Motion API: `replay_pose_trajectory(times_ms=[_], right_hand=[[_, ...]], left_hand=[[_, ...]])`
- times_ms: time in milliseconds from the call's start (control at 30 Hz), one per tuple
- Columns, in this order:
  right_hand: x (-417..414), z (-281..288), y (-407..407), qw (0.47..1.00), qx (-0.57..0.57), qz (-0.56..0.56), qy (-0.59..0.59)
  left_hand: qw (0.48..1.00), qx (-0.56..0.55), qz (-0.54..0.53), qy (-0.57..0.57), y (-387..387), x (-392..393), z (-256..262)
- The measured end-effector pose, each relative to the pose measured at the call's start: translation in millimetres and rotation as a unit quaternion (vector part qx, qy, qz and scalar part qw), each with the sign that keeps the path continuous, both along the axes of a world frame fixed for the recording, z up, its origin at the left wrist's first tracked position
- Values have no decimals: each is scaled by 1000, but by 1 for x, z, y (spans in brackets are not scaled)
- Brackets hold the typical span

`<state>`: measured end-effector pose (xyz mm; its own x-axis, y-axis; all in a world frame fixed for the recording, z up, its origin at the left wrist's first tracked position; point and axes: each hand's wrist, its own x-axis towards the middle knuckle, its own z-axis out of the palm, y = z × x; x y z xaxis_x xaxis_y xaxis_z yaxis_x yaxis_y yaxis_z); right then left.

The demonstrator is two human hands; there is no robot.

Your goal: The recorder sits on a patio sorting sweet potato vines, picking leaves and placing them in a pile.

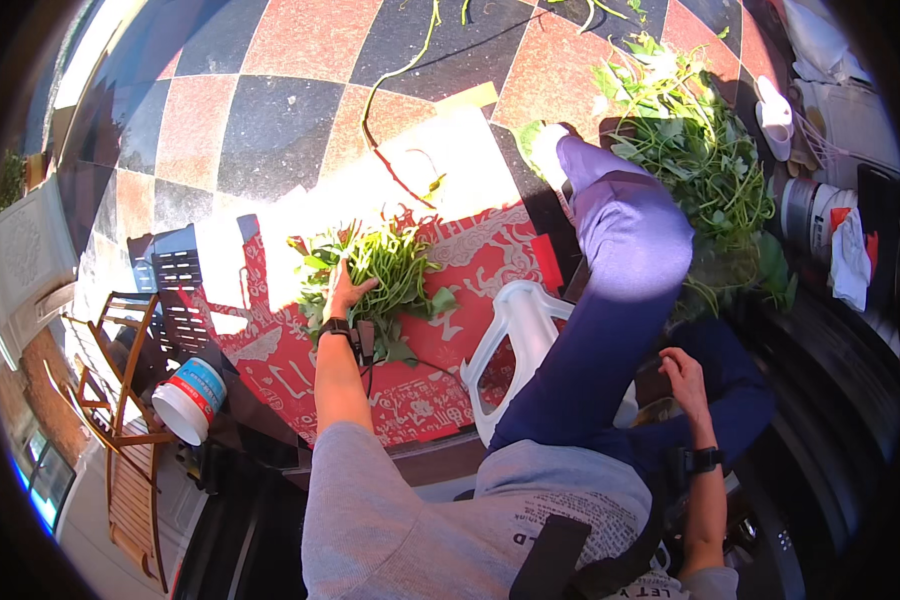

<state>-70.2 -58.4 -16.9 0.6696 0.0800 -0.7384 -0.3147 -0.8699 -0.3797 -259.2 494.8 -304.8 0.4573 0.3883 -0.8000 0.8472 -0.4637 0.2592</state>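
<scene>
My left hand [343, 291] rests on a heap of green leafy stems [390, 266], its thumb spread away from the fingers. Leaves partly cover the fingertips. The heap lies on a red printed sheet [487, 255] with white patterns, partly in strong sunlight. My right hand [682, 379] hangs beside my bent leg in dark blue trousers [607, 330]. Its fingers are loosely curled, and nothing shows in them. A larger pile of leafy vines [709, 169] lies on the floor beyond my leg, at the right.
A white plastic stool [525, 315] stands beside my leg. At left are a white bucket [190, 401] with a coloured label and a wooden folding chair [131, 420]. A long stem [367, 112] trails over the checkered tiles [277, 135]. White shoes [775, 120] and a tub [810, 214] sit at right.
</scene>
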Motion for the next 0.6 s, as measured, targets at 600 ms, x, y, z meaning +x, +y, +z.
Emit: replay_pose_trajectory(times_ms=[600], right_hand=[[-11, 5, -29, 999, 8, 9, -47]], left_hand=[[942, -213, 254, 55, -90, -15, 20]])
